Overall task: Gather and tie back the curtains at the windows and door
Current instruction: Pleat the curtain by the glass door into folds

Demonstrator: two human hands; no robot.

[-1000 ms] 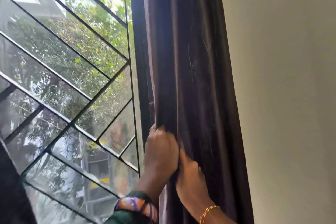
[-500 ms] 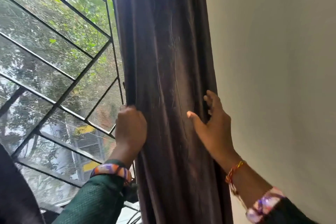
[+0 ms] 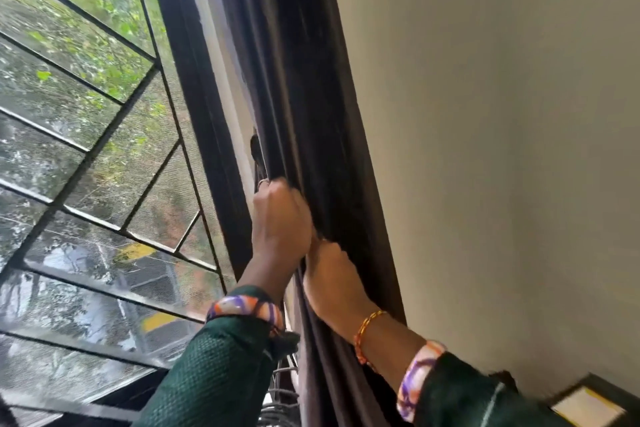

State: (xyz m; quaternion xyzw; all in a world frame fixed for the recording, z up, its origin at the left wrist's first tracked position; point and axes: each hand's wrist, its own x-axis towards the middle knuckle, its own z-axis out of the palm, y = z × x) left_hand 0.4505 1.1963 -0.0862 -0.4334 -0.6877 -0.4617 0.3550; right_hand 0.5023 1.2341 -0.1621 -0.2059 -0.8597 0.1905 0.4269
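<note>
A dark brown curtain [image 3: 311, 80] hangs bunched into narrow folds between the window frame and the wall. My left hand [image 3: 280, 222] grips the bunched fabric on its window side, fingers curled round the folds. Just below and to the right, my right hand [image 3: 329, 274] holds the same bunch from the wall side, its fingers hidden in the cloth. A small dark hook or fitting [image 3: 255, 146] shows on the frame just above my left hand. No tie-back cord is plainly visible.
The dark window frame [image 3: 194, 87] stands left of the curtain, with a black metal grille [image 3: 104, 163] and mesh over the glass. A bare cream wall [image 3: 502, 149] fills the right. A dark-framed object [image 3: 588, 406] sits at the bottom right corner.
The curtain is squeezed into a much narrower bunch. My right hand has come in from the wall-side edge and now grips the folds just under my left hand.
</note>
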